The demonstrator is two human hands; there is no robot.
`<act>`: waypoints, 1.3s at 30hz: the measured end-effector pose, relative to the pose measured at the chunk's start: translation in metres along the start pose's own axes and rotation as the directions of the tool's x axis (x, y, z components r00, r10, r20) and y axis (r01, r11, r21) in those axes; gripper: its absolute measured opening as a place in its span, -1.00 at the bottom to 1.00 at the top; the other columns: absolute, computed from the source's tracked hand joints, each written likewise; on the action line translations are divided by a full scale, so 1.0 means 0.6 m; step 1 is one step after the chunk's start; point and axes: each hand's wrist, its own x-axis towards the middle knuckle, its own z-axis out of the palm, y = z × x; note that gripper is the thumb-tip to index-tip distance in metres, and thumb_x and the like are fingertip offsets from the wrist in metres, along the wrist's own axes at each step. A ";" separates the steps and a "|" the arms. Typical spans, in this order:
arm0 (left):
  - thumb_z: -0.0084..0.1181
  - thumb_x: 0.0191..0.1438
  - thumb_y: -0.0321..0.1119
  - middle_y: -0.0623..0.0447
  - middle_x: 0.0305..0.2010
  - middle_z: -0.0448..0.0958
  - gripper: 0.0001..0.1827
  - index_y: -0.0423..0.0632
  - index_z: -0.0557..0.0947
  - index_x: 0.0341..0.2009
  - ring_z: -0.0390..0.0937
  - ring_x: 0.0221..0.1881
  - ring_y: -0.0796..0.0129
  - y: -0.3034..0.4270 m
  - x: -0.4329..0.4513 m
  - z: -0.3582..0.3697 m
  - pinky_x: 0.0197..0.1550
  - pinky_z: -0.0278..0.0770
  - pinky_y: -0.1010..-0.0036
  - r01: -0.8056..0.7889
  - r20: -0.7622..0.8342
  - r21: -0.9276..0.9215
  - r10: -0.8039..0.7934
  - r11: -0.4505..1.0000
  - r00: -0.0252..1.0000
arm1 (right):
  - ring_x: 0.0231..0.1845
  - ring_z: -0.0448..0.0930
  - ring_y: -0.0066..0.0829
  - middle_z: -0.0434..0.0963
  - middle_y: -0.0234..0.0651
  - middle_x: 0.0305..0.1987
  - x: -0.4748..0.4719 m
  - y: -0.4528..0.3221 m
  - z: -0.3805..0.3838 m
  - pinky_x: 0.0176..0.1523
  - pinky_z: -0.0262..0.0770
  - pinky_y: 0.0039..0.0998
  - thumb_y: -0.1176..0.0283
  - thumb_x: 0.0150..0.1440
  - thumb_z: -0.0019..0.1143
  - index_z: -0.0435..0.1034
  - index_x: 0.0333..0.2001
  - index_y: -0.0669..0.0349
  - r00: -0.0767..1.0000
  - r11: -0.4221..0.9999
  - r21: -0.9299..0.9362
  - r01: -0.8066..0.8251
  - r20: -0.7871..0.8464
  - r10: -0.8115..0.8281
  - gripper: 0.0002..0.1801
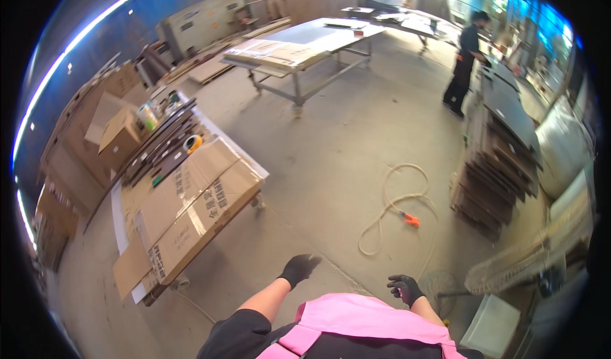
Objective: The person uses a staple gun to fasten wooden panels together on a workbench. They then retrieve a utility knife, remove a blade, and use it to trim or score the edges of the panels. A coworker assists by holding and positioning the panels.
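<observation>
My left hand (300, 269), in a black glove, is held out over the concrete floor (329, 206), touching nothing that I can see. Blur hides how its fingers are set. On the other side of my pink apron (363, 313), my right hand (405, 289) is gloved too, its fingers apart and nothing in them. Left of me stands a low worktable bearing a flat cardboard package (200, 201) printed with writing. Ahead of my right hand an air hose (382, 216) lies looped on the floor, with an orange air blow gun (410, 219) at its end.
Dark panels (496, 168) are stacked at the right, where a person (465, 65) stands. A wheeled metal-frame table (305, 44) is farther ahead. A tape roll (192, 144) and dark strips (162, 142) lie on the left table. A pedestal fan (438, 285) stands near my right hand.
</observation>
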 end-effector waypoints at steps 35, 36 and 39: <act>0.00 0.20 -0.07 0.04 -0.52 0.61 -0.68 -0.02 0.65 -0.24 0.58 -0.52 0.31 -0.061 0.966 -1.121 -0.40 0.52 0.36 -0.054 -0.720 -0.593 -0.499 0.803 0.482 | -0.51 0.51 -0.49 0.64 -0.27 -0.27 1.457 -1.230 1.163 -0.43 0.41 -0.48 0.51 0.15 -0.06 0.49 -0.04 0.22 0.781 0.671 -0.685 0.283 0.571 0.254 -0.69; 0.01 0.19 -0.05 0.02 -0.52 0.61 -0.68 -0.01 0.65 -0.25 0.60 -0.49 0.28 -0.043 1.012 -1.191 -0.37 0.52 0.34 0.014 -0.689 -0.564 -0.479 0.826 0.544 | -0.51 0.52 -0.50 0.64 -0.28 -0.29 1.469 -1.259 1.203 -0.44 0.39 -0.50 0.49 0.15 -0.05 0.49 -0.04 0.22 0.757 0.658 -0.689 0.302 0.593 0.274 -0.69; 0.04 0.17 -0.03 0.00 -0.47 0.60 -0.66 0.00 0.63 -0.17 0.58 -0.49 0.27 0.044 1.119 -1.391 -0.37 0.51 0.35 -0.182 -0.750 -0.464 -0.275 0.867 0.602 | -0.57 0.49 -0.52 0.64 -0.27 -0.32 1.531 -1.367 1.304 -0.49 0.35 -0.53 0.51 0.12 -0.03 0.49 -0.05 0.28 0.818 0.687 -0.680 0.255 0.530 0.222 -0.69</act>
